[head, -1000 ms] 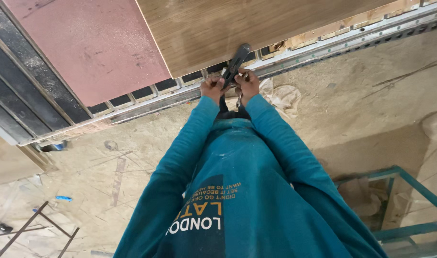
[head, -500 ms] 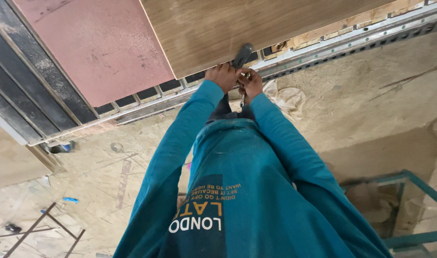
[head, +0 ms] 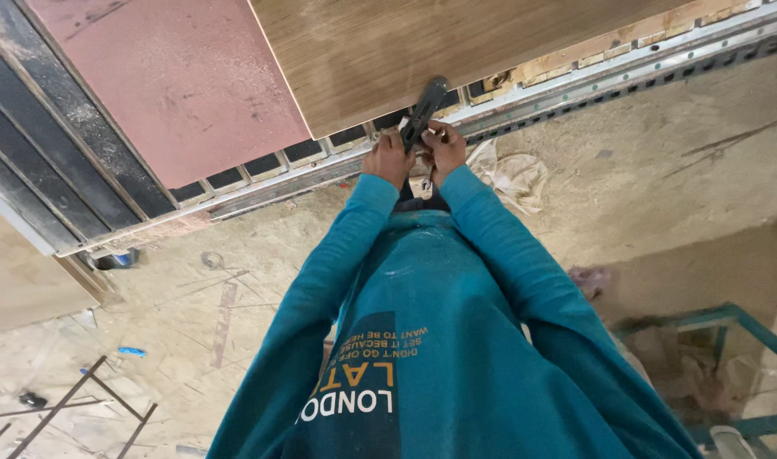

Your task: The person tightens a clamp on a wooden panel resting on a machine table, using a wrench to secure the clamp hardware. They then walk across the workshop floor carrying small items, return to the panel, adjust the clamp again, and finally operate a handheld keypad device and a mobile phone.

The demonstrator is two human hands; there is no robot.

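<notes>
My left hand (head: 388, 157) and my right hand (head: 444, 144) are raised together in front of me, both gripping a dark, long-handled tool (head: 425, 111). Its tip points up at the lower edge of a wood-grain wall panel (head: 422, 51). Under that edge a perforated metal rail (head: 575, 85) runs across the wall. Both arms are in teal sleeves, and my teal sweatshirt with printed lettering fills the lower middle of the view.
A reddish-pink panel (head: 167, 76) hangs left of the wood one, with dark framing bars (head: 48, 161) beside it. A crumpled plastic bag (head: 512, 174) lies on the dusty floor. A green metal frame (head: 711, 319) stands at lower right, thin metal rods (head: 74, 408) at lower left.
The view has shifted slightly. My hands stayed together on the tool at the panel's lower edge, with only small movement.
</notes>
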